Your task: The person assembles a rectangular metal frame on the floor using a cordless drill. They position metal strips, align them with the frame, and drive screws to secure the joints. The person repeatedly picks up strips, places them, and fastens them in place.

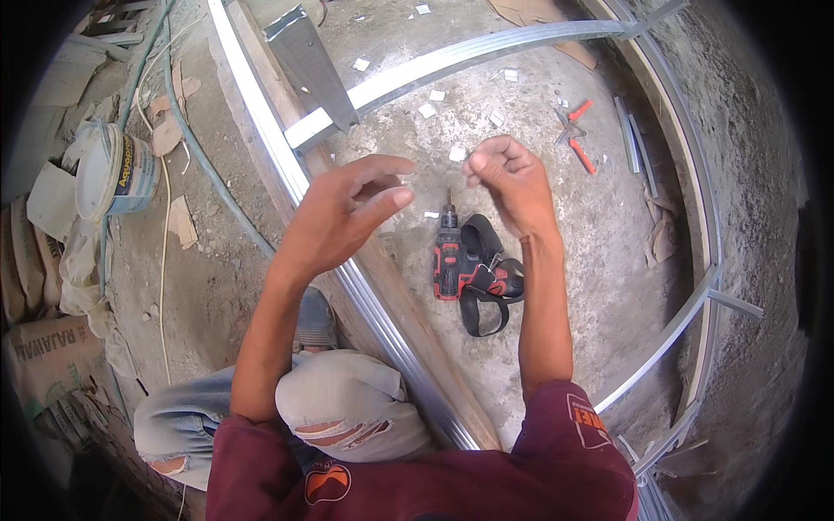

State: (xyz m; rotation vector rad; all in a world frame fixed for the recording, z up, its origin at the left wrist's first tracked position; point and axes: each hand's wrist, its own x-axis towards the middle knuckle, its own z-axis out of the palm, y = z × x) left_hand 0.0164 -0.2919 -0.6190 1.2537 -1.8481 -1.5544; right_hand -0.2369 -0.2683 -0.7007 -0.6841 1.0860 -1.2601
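My left hand [339,213] hovers over the metal channel and timber, its thumb and forefinger apart with nothing between them. Across from it, my right hand [519,187] is raised with curled fingers, thumb against the forefinger. Whatever its fingertips may pinch is too small or hidden to make out. Between my forearms a red and black cordless drill [447,271] lies on the concrete floor, a bit in its chuck and a black strap [484,314] beside it. Ahead of my left hand, a short metal channel piece [313,69] stands up at the joint with a cross channel [460,61].
Long metal channels [365,300] lie along a timber beam [426,352] beside my knees. Orange-handled snips [574,137] rest on the floor at right, near loose metal strips [627,135]. Small metal offcuts [437,96] are scattered ahead. A bucket [130,174] and hoses [204,156] are at left.
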